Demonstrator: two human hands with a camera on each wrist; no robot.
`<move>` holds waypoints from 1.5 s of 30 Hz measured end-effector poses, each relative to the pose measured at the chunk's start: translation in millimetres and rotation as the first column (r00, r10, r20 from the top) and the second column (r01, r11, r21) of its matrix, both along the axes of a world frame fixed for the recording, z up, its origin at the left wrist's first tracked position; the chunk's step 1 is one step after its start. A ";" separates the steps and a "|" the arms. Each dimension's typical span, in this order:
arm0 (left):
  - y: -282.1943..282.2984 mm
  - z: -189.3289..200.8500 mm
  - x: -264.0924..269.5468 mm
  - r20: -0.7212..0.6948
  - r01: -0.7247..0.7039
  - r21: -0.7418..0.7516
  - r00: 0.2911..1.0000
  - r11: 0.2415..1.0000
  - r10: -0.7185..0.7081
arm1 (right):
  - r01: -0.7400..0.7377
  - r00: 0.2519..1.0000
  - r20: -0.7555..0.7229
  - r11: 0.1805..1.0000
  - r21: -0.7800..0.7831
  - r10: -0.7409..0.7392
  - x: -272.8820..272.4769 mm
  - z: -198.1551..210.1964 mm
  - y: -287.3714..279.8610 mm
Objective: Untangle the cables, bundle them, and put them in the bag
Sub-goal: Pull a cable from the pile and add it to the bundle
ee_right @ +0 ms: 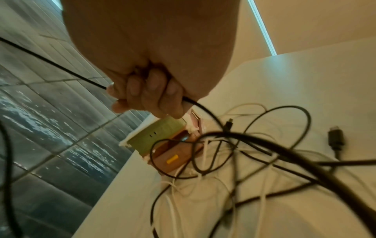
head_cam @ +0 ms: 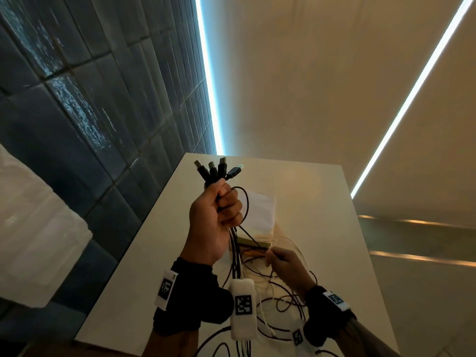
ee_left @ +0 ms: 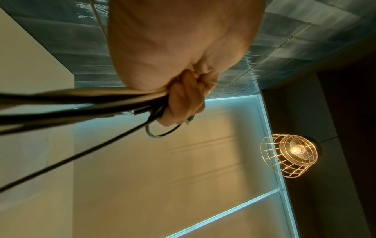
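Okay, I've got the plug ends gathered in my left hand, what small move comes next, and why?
Probably draw the right hand along its thin black cable, pulling it free: the left hand grips the plugs, but the tails remain tangled on the table.

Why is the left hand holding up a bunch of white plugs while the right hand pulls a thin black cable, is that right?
Nearly. The left hand does hold up a bunch of USB plugs, but they are black, not white, as the head view shows. The right hand does grip a thin black cable.
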State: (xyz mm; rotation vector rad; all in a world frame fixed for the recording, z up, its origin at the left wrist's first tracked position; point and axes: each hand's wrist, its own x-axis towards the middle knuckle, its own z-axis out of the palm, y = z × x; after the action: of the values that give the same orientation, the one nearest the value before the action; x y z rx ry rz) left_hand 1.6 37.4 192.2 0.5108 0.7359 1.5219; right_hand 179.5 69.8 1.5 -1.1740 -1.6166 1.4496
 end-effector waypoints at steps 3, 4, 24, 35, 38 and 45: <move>-0.5 5.6 -5.1 -0.007 -0.022 0.020 1.000 1.000 0.022 | 0.000 1.000 0.027 0.999 -0.035 0.001 -1.6 -19.1 -3.2; -0.7 6.8 -6.6 -0.007 -0.029 0.026 1.000 0.999 0.029 | 0.004 1.000 0.029 0.999 -0.054 -0.003 -1.9 -23.6 -4.1; 7.9 -9.2 12.2 -0.212 -0.139 -0.263 0.974 0.955 0.083 | -0.111 0.881 -0.450 0.988 0.108 0.148 -21.3 154.2 -2.6; 5.6 3.8 2.2 0.060 -0.006 -0.047 0.998 0.999 0.008 | -0.105 0.963 -0.265 0.976 -0.188 0.052 -9.7 47.8 -7.7; 5.0 1.6 3.0 0.070 -0.006 -0.021 0.998 1.000 0.007 | -0.099 0.971 -0.234 0.975 -0.199 0.051 -9.3 34.1 -4.8; 1.1 4.2 0.4 0.030 0.017 0.072 0.999 0.997 -0.019 | -0.135 0.985 -0.135 0.972 -0.191 0.110 -13.7 -1.8 0.8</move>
State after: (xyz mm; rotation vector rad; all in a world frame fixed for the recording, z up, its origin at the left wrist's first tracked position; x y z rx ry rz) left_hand 2.0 38.5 196.4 0.5451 0.6531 1.5404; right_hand 165.8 70.6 -0.2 -1.0838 -1.5089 1.7621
